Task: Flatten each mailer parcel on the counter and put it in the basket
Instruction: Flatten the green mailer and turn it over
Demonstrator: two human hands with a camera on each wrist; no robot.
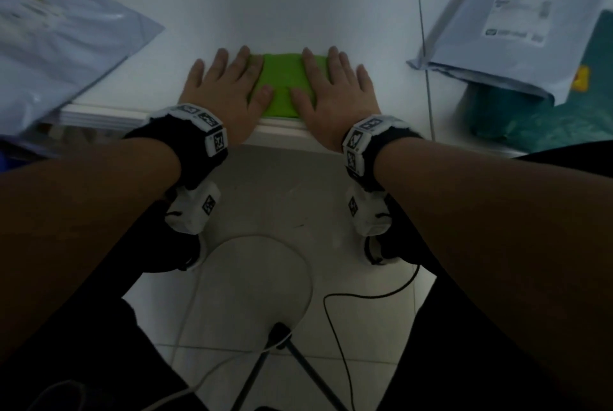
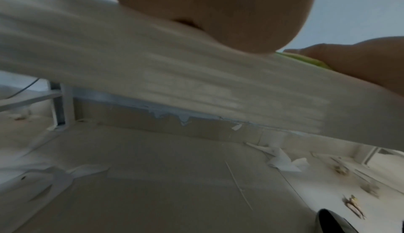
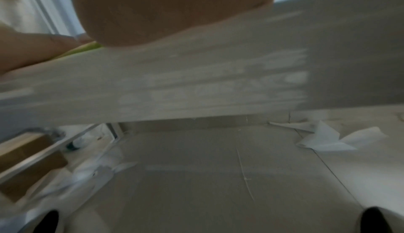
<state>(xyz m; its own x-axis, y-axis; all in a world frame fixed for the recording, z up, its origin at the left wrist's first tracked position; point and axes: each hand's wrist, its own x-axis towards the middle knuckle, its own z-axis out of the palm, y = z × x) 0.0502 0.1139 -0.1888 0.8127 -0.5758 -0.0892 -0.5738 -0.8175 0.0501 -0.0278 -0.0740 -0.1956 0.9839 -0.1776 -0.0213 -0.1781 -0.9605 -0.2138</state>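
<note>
We press our left hand (image 1: 223, 89) and right hand (image 1: 335, 89) flat, fingers straight and gripping nothing, on the small bright green soft mailer parcel (image 1: 282, 84); it lies at the near edge of the white counter (image 1: 298, 6), so our weight can flatten it; no basket is visible.

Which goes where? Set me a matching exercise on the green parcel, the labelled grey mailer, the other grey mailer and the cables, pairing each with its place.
Things:
1. green parcel
2. grey mailer with a printed label
3. grey mailer without a readable label
4. cables

Places:
A. on the floor below the counter edge
B. far left of the counter
C. under the left hand and right hand, near the counter's front edge
D. far right, lying on a teal bag

Pairs: 1-C, 2-D, 3-B, 4-A
</note>
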